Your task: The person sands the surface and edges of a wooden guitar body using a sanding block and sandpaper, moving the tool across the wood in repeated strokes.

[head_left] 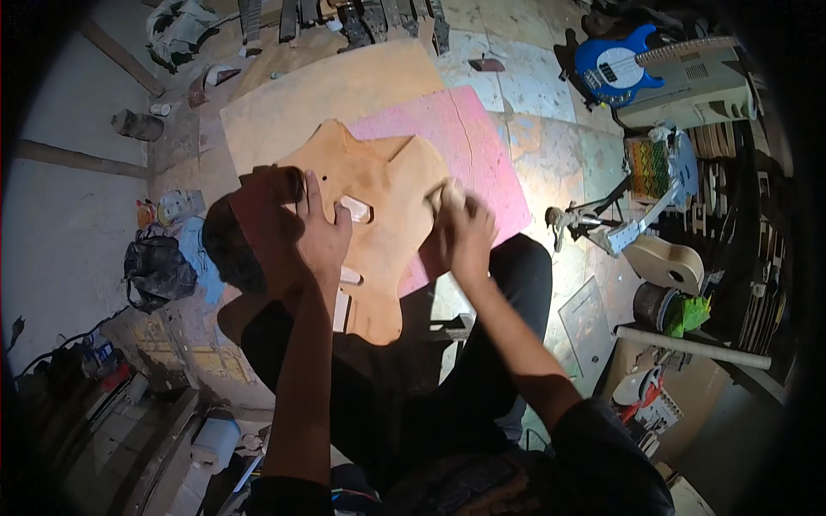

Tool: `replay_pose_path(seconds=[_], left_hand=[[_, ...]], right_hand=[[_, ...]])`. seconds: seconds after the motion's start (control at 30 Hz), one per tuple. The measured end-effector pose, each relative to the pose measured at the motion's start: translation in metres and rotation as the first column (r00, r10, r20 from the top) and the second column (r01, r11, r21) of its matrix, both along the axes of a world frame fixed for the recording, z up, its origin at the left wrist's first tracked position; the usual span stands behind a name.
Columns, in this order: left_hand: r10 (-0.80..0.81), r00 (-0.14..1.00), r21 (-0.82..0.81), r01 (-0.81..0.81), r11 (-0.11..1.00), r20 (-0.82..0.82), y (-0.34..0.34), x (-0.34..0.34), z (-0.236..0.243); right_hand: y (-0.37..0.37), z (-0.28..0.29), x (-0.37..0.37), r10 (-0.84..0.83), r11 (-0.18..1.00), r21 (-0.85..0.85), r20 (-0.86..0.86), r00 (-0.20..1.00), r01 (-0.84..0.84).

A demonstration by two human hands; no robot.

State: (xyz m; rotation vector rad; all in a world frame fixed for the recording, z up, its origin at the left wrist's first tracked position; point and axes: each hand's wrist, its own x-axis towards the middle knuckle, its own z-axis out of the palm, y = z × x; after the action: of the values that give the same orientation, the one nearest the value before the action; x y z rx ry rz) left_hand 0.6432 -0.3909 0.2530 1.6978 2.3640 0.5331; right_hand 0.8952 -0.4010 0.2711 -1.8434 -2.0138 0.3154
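A bare wooden electric guitar body [379, 249], with routed cavities and a small round hole, lies across my lap. My left hand [323, 236] rests flat on its left part, fingers stretched out and thumb beside the upper cavity. At the body's right edge is my right hand [469, 228], smeared by motion, its fingers curled and pressed together against the curved rim. A small tan piece seems to be in those fingers, but its kind cannot be made out. My left arm's shadow darkens the left side of the body.
Under and beyond the body lie a pink board [495, 172] and a larger tan board [344, 82]. To the right are a blue bass guitar [615, 70], a metal stand [594, 219], an acoustic guitar body [662, 262] and a bucket [654, 305]. A black bag [159, 271] sits at the left wall.
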Motion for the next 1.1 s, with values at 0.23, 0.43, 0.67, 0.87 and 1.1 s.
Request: replay_pose_path(seconds=[0.23, 0.43, 0.67, 0.87, 1.1], left_hand=[[-0.025, 0.993, 0.136, 0.041, 0.990, -0.114, 0.002, -0.005, -0.013], [-0.019, 0.998, 0.068, 0.023, 0.997, -0.054, 0.002, -0.008, -0.007], [-0.044, 0.989, 0.093, 0.057, 0.994, -0.140, 0.008, -0.006, 0.002], [-0.057, 0.975, 0.084, 0.076, 0.994, -0.217, -0.002, -0.004, 0.000], [-0.027, 0.999, -0.011, 0.026, 1.000, -0.029, 0.004, -0.011, -0.016]], right_hand=[[0.038, 0.017, -0.002, -0.016, 1.000, -0.021, -0.071, 0.997, 0.015], [-0.042, 0.010, -0.010, 0.119, 0.991, -0.051, -0.073, 0.990, -0.123], [-0.012, 0.001, -0.003, 0.055, 0.998, -0.016, -0.029, 0.998, -0.056], [0.039, 0.016, 0.001, 0.042, 0.999, -0.023, -0.065, 0.997, -0.043], [-0.011, 0.008, 0.006, 0.172, 0.985, -0.006, -0.069, 0.983, -0.173]])
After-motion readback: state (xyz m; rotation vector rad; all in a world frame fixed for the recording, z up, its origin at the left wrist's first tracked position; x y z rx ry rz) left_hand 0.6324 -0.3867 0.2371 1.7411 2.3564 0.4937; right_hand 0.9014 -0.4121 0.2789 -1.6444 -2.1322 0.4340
